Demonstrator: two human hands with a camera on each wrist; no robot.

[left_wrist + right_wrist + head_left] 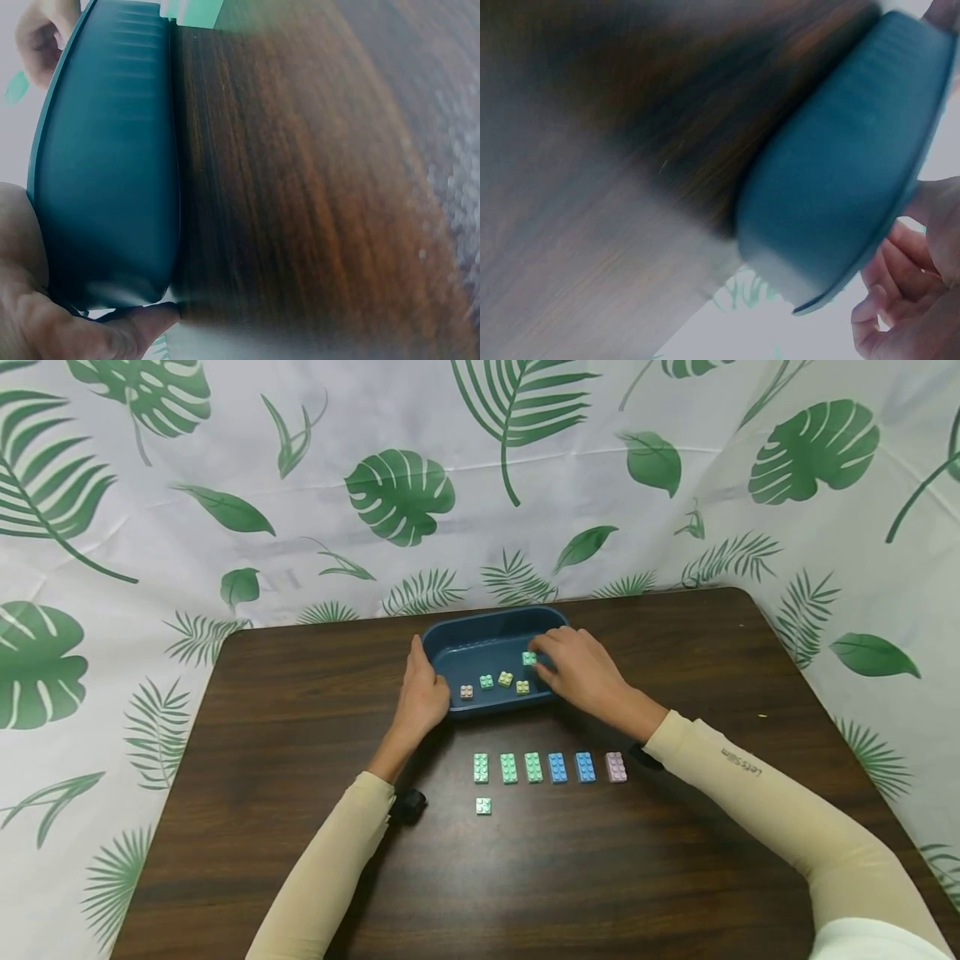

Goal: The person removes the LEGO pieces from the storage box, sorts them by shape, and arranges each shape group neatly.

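1. Head view: we've got the left hand (423, 693) clamped on the blue tray (468, 662), some fingers tucked from sight behind its end. The right hand (585, 668) reaches over the tray, a green brick (528, 658) right at its thumb and index fingertips; whether they pinch it, we can't tell.
2. Left wrist: the tray's wall hides that brick from us, and a green block (199, 12) is cut off at the top edge.
3. Right wrist: blurry here! We see right-hand fingers curled, cropped at the frame's edge, the brick hidden.
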